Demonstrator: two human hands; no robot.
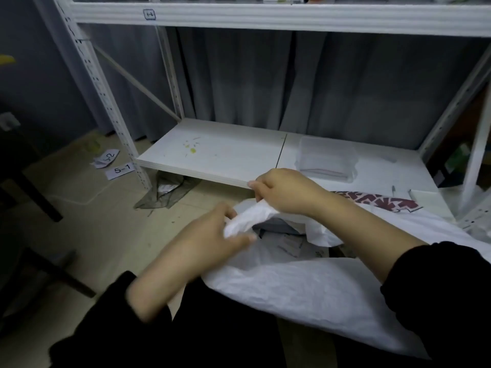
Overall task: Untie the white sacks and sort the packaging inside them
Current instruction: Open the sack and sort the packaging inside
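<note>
A large white sack (305, 293) lies across my lap and the floor in front of the shelf. Its twisted neck runs between my two hands. My left hand (212, 235) grips the lower end of that twisted neck. My right hand (281, 192) pinches the upper end, fingers closed on the fabric. The sack's mouth gapes a little below my hands, and grey and white packaging (287, 243) with printed labels shows inside.
A white metal rack (212, 158) stands ahead with a low shelf board. A clear plastic tub (326, 160) sits on that shelf, a red-and-white patterned sheet (377, 201) beside it. Paper labels (119, 170) and a dark mesh bag (164, 195) lie on the floor at left.
</note>
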